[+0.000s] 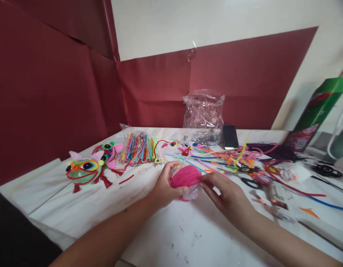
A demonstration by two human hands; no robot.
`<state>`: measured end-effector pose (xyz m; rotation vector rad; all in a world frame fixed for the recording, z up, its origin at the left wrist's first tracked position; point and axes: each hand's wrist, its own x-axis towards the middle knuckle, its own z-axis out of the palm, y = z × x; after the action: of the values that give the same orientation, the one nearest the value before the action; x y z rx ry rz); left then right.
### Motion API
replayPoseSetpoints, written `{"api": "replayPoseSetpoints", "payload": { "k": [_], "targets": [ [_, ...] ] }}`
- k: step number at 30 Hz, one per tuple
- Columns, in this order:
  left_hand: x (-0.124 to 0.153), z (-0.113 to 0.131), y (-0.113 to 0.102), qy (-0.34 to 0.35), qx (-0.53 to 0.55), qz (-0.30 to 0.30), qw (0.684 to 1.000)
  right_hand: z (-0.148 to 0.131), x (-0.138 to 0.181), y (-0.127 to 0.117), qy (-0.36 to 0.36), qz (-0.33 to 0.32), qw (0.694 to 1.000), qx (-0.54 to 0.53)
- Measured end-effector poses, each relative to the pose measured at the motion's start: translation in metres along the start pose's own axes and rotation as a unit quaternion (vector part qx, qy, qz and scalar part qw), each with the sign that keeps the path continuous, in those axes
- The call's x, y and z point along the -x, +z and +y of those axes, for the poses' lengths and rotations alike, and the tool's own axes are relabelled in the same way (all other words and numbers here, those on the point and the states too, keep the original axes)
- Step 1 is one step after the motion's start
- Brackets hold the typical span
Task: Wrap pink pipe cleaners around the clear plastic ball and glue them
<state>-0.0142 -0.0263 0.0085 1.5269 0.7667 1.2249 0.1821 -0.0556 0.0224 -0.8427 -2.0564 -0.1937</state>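
Observation:
My left hand is wrapped round a rounded piece covered in rows of bright pink pipe cleaner, with clear crinkled plastic showing at its lower edge. The fingers and thumb press on its left side. At its right edge, my right hand is closed in a pinch; the fingertips touch the pink rows, and whatever they grip is too small to make out. Scissors with black handles lie to the right of my right hand.
Two colourful animal-head figures stand at left. Behind my hands are a bag of pipe cleaners, loose pipe cleaners, a clear plastic bag and a dark phone. A tall green container stands at right.

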Motion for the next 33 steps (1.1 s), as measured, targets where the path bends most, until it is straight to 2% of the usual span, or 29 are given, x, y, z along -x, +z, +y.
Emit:
{"api": "replayPoseSetpoints", "payload": {
  "k": [6, 13, 20, 28, 33],
  "targets": [
    [0.000, 0.004, 0.003, -0.010, -0.008, 0.012, 1.000, 0.000, 0.001, 0.000, 0.057, -0.030, 0.998, -0.028],
    [0.004, 0.010, 0.004, 0.014, -0.068, 0.032, 0.997, -0.001, -0.001, -0.004, 0.012, -0.027, 1.000, -0.010],
    [0.004, 0.012, 0.006, 0.019, -0.070, 0.036, 0.997, -0.003, 0.002, -0.001, 0.035, -0.030, 0.999, 0.003],
    [0.004, 0.003, 0.003, 0.030, -0.050, 0.008, 0.998, -0.006, 0.003, 0.004, 0.154, -0.029, 0.981, -0.113],
    [0.004, 0.002, 0.003, 0.031, -0.045, -0.002, 0.998, -0.007, 0.004, 0.006, 0.183, -0.017, 0.974, -0.132]
  ]
}}
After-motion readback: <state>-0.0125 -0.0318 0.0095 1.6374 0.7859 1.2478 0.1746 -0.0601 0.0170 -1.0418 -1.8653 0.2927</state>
